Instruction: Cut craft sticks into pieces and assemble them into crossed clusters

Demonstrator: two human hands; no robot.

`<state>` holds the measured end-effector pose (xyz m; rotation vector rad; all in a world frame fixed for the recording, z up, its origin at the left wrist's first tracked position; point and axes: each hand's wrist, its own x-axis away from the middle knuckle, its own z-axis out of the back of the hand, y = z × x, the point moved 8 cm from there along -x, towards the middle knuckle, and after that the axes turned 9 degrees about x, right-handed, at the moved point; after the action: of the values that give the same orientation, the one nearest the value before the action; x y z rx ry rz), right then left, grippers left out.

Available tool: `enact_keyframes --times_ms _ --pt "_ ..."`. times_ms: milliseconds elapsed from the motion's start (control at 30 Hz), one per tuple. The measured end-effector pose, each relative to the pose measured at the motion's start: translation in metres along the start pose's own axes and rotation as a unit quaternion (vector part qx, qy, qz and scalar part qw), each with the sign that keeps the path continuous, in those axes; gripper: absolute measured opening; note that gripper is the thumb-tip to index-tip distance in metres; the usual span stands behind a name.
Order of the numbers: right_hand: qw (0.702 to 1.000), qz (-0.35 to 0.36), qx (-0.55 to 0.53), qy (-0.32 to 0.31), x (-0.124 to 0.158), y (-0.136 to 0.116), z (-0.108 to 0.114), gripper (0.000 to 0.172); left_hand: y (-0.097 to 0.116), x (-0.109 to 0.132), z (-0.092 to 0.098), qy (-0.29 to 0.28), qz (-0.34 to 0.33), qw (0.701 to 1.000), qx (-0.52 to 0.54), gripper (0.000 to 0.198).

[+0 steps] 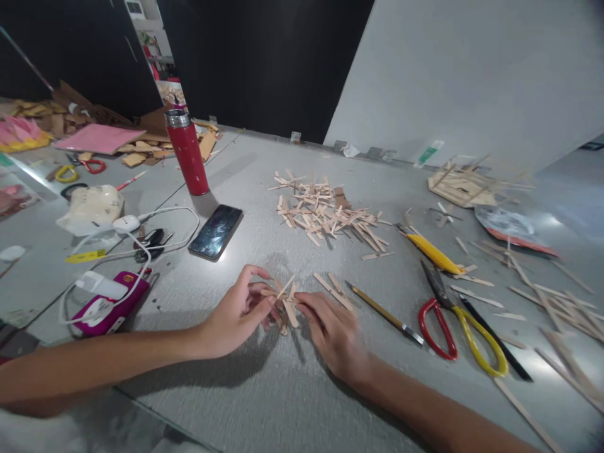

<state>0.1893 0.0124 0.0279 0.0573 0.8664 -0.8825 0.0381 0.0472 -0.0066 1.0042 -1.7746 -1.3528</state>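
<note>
My left hand (246,308) pinches a small assembly of thin wooden sticks (290,309) between thumb and fingers, just above the grey table. One slim stick pokes up and right past my left thumb. From the other side, the closed fingers of my right hand (330,327) grip the same assembly at its right edge. How its sticks are joined is too small to make out. Two or so loose flat sticks (334,290) lie just beyond my right hand. A pencil (382,309) with a metal end rests to its right.
Behind the hands lies a pile of short wooden sticks (325,211). Scissors with red and yellow handles (480,340) and a yellow-handled cutter (434,253) are at right. A phone (216,231), red bottle (187,154), white cables and a purple power bank (113,302) stand or lie left.
</note>
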Motion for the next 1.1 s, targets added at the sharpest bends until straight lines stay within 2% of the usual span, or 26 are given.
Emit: enact_keyframes --times_ms 133,333,467,600,833,1100 --pt "1.000 0.002 0.004 0.007 0.000 0.000 0.001 0.019 0.005 -0.003 0.009 0.045 -0.013 0.998 -0.051 0.023" --pt "1.000 0.015 0.014 -0.003 0.002 -0.002 -0.001 0.016 0.008 -0.005 0.006 0.035 -0.010 0.997 -0.065 0.023" --pt "0.999 0.030 0.012 -0.009 0.001 -0.006 -0.001 0.017 0.013 -0.003 0.009 0.058 -0.034 0.992 -0.104 0.019" --pt "0.999 0.039 0.005 -0.018 0.002 -0.008 -0.002 0.018 0.016 -0.004 0.007 0.043 -0.047 0.992 -0.113 0.016" --pt "0.999 0.046 -0.012 -0.026 0.006 -0.008 -0.005 0.020 0.008 -0.004 0.005 0.031 -0.029 0.996 -0.074 0.013" --pt "0.999 0.032 -0.008 -0.023 0.003 -0.005 -0.003 0.022 0.016 -0.001 0.002 0.030 -0.048 0.993 -0.104 0.015"
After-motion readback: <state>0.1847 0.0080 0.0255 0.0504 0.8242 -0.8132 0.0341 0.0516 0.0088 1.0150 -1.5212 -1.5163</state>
